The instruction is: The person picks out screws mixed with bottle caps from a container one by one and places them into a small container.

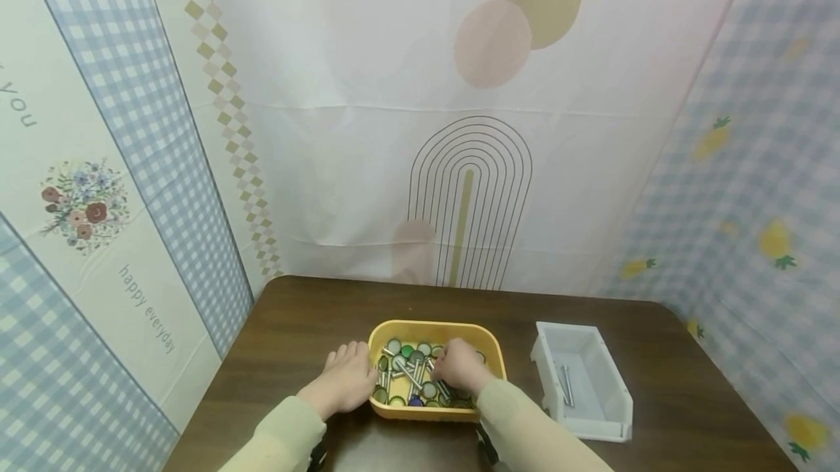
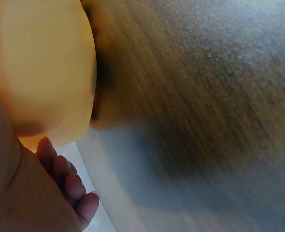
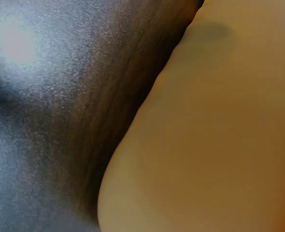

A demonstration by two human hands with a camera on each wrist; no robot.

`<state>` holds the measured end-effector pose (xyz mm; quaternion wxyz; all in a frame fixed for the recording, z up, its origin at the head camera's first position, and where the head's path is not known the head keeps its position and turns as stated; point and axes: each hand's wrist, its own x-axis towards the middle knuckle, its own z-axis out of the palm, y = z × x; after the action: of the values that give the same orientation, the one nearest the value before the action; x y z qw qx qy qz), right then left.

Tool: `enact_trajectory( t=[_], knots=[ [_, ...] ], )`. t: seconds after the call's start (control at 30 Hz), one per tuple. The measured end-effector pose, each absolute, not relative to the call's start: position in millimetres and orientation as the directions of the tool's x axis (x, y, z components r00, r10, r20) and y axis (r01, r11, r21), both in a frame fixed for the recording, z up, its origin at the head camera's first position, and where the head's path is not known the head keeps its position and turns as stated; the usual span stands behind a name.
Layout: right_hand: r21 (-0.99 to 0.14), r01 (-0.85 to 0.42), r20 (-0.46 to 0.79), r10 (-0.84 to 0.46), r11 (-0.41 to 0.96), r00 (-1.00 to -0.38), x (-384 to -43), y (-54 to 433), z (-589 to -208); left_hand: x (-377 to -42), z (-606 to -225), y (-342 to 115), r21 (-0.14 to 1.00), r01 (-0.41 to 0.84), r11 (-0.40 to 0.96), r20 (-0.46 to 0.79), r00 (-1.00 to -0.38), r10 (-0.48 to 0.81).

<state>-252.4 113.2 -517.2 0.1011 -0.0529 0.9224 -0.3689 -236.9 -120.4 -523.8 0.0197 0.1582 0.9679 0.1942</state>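
A yellow plastic bin [image 1: 429, 414] holds several metal bolts or screws [image 1: 410, 376] mixed with green, grey and blue bottle caps [image 1: 429, 390]. My left hand [image 1: 348, 377] rests against the bin's left end, its fingers relaxed; the left wrist view shows those fingers [image 2: 74, 186] beside the bin's wall [image 2: 43, 72]. Inside the bin, toward its right side, my right hand [image 1: 462, 366] reaches down among the pieces. Its fingertips are hidden there, so whether they pinch something cannot be told. In the right wrist view only the bin's outer wall [image 3: 205, 135] and the tabletop show.
To the right stands a white open-fronted tray [image 1: 593, 384] with a few metal bolts or screws [image 1: 567, 386] lying in it. Both boxes stand on a dark brown wooden table [image 1: 315, 311]. Patterned cloths [image 1: 341, 180] hang behind and at both sides.
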Motion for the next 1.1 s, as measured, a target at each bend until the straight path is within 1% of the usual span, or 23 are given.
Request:
enact_trajectory(
  t=[0.27, 0.5, 0.73, 0.9, 1.1],
  knots=[
    [-0.692, -0.051, -0.112, -0.177, 0.720, -0.978, -249.2, 117.0, -513.3, -236.9, -523.8, -120.2, 0.377, 0.290, 0.880, 0.013, -0.951, 0.308],
    [-0.724, -0.079, -0.089, -0.207, 0.686, -0.974, -249.4, 124.8, -500.4, -238.0, -524.8, -120.6, 0.386, 0.293, 0.875, 0.016, -0.950, 0.312],
    [-0.770, -0.024, -0.123, -0.185, 0.637, -0.975, -249.4, 134.9, -491.7, -238.1, -525.0, -120.3, 0.383, 0.294, 0.876, 0.012, -0.949, 0.314],
    [-0.778, 0.017, -0.159, -0.170, 0.628, -0.973, -250.3, 141.6, -490.3, -237.9, -525.3, -120.4, 0.385, 0.289, 0.876, -0.002, -0.949, 0.314],
    [-0.791, 0.031, -0.151, -0.146, 0.611, -0.978, -252.4, 147.6, -488.3, -238.2, -523.5, -121.8, 0.382, 0.289, 0.878, 0.000, -0.950, 0.313]
  ],
)
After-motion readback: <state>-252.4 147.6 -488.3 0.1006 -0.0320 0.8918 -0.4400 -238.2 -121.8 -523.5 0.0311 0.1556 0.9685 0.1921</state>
